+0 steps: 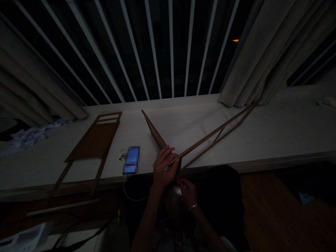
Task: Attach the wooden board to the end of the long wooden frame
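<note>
The room is dark. My left hand (165, 168) grips the near corner of a wooden panel (155, 133) that stands on edge on the white windowsill (262, 133), where it meets a long wooden frame (215, 134) running back to the right. My right hand (187, 190) is below the sill's edge, fingers curled near that same corner; a bracelet is on its wrist. What the right fingers hold is too dark to make out.
A second wooden panel with legs (93, 143) lies flat on the sill at left. A lit phone (132, 160) with a white cable lies beside it. Curtains (262, 52) hang on both sides of the barred window. Crumpled paper (31, 134) sits far left.
</note>
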The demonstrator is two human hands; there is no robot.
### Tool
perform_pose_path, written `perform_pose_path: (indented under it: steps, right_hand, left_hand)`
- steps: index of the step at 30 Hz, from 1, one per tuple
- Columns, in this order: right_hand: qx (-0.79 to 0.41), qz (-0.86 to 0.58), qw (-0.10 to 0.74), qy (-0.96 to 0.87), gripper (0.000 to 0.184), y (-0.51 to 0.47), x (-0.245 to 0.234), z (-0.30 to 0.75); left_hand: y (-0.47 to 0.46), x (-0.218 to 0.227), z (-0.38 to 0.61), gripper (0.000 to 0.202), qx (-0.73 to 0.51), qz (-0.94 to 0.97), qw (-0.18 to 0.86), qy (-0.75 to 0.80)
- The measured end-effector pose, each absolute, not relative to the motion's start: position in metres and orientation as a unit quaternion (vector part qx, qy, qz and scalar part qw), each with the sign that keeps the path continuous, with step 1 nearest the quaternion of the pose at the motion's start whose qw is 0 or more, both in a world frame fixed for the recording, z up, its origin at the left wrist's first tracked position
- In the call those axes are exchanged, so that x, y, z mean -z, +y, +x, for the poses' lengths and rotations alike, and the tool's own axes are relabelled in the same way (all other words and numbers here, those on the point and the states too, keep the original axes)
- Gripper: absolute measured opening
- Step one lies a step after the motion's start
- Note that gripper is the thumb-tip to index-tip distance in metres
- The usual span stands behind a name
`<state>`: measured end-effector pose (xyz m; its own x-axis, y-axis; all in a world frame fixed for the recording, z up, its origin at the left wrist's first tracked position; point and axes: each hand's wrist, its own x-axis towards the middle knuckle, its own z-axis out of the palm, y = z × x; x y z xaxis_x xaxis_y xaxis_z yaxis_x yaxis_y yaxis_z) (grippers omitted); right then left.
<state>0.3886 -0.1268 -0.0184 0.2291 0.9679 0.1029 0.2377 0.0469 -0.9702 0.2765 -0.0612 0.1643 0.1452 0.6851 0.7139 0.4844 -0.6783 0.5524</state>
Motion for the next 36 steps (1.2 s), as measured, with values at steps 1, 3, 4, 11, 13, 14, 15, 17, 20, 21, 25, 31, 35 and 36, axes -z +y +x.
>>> perform_pose_path:
  steps: [1,3,4,11,13,14,15,17,20,21,25,31,35,36]
  right_hand:
    - [-0.369,-0.593,0.521,-0.491,0.019,-0.126,0.019,0.387]
    - [-0.412,-0.591,0.538,-0.438,0.02,-0.125,0.02,0.383]
    - [-0.437,-0.585,0.55,-0.405,0.021,-0.125,0.021,0.381]
    - [-0.565,-0.52,0.595,-0.237,0.036,-0.123,0.029,0.373]
    - [-0.599,-0.507,0.578,-0.223,0.034,-0.124,0.03,0.372]
    - [-0.61,-0.505,0.569,-0.224,0.034,-0.124,0.03,0.371]
    - [-0.614,-0.505,0.562,-0.228,0.033,-0.125,0.03,0.371]
    - [-0.608,-0.51,0.558,-0.242,0.035,-0.125,0.028,0.37]
    - [-0.572,-0.526,0.566,-0.277,0.036,-0.126,0.025,0.369]
    - [-0.554,-0.535,0.564,-0.297,0.036,-0.127,0.024,0.369]
    - [-0.43,-0.608,0.52,-0.417,0.032,-0.132,0.024,0.374]
    - [-0.267,-0.651,0.426,-0.569,0.027,-0.134,0.027,0.385]
    - [-0.246,-0.648,0.419,-0.586,0.028,-0.132,0.026,0.389]
    - [-0.25,-0.651,0.42,-0.58,0.028,-0.131,0.025,0.39]
  left_hand:
    - [-0.061,-0.164,0.277,0.018,-0.525,0.75,0.097,0.39]
    - [-0.061,-0.164,0.277,0.018,-0.525,0.749,0.098,0.391]
    - [-0.061,-0.164,0.277,0.017,-0.527,0.749,0.098,0.391]
    - [-0.061,-0.165,0.276,0.016,-0.523,0.752,0.092,0.391]
    - [-0.061,-0.166,0.276,0.015,-0.522,0.752,0.091,0.393]
    - [-0.061,-0.166,0.276,0.015,-0.522,0.751,0.092,0.393]
    - [-0.061,-0.166,0.276,0.015,-0.523,0.751,0.092,0.392]
    - [-0.061,-0.166,0.276,0.016,-0.525,0.752,0.093,0.387]
    - [-0.061,-0.166,0.276,0.016,-0.528,0.752,0.091,0.384]
    - [-0.061,-0.166,0.276,0.016,-0.529,0.751,0.089,0.384]
    - [-0.062,-0.166,0.276,0.014,-0.523,0.752,0.086,0.392]
    - [-0.061,-0.164,0.277,0.014,-0.534,0.744,0.084,0.393]
    - [-0.061,-0.164,0.276,0.015,-0.527,0.749,0.089,0.391]
    - [-0.061,-0.165,0.276,0.016,-0.524,0.751,0.09,0.391]
